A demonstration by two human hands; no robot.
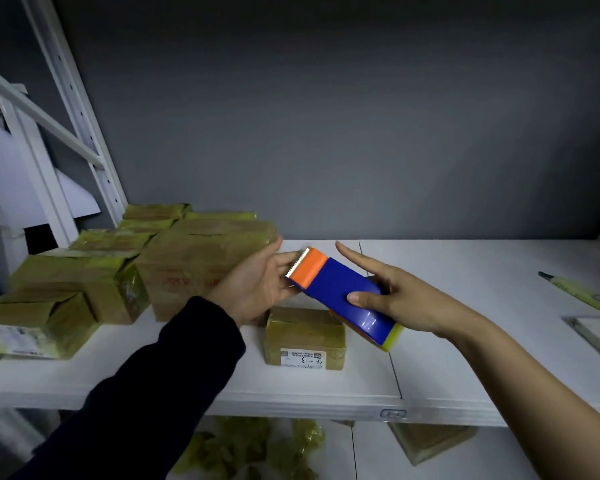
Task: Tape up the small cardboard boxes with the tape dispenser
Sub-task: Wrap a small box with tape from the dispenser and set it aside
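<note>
Between the fingers of both hands, a tape dispenser (343,292) is held tilted above a white shelf (465,306). Its blue face is pinched by the right hand (406,299): the thumb (361,298) is pressed flat on the face, the index finger (354,258) is stretched out straight past the far edge, and the remaining fingers are hidden behind the body. The bare right forearm is extended from the lower right. The orange end, with its serrated blade (298,263), is rested on the straightened, close-set fingers of the left hand (253,285), which is turned palm up, thumb raised, at the end of a dark sleeve (174,358). Just below the right thumb, a small cardboard box (305,336) wrapped in yellowish tape is seen lying on the shelf, a white label (302,360) on its near side. Beyond the left fingertips, more taped boxes (201,265) are stacked. Well past the right wrist, a yellow-green marker (579,294) is laid.
</note>
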